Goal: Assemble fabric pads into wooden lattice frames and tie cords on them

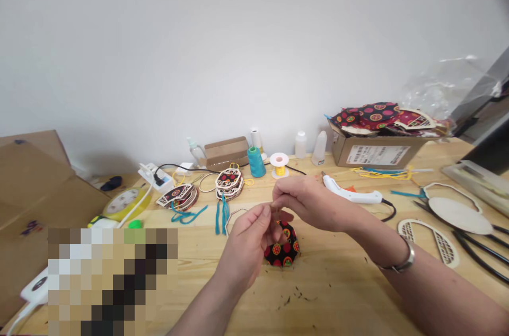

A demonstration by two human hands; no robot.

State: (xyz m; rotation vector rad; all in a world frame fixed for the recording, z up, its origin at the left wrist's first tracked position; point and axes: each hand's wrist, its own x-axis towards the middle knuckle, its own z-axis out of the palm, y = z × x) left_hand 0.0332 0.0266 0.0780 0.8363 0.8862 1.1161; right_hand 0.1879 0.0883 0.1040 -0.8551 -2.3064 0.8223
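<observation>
My left hand [254, 230] and my right hand [304, 198] meet in front of me, fingertips pinched close together. Whatever lies between them is too small to make out. Just below and partly behind the fingers is a piece of black fabric with red and orange flower patterns [283, 251], roughly round, on the wooden table [318, 293]. Behind my left hand shows a thin pale frame [235, 217]. Beyond the hands stand a spool of yellow thread [280, 170] and a teal thread cone [256, 162].
Left of centre lie stacked patterned ornaments [229, 182] with teal ribbons. To the right are a white glue gun [352, 191], wooden lattice pieces [429, 238] and scissors [473, 251]. A cardboard box of fabric pieces [374, 150] stands at back right; another carton [35, 182] is at left.
</observation>
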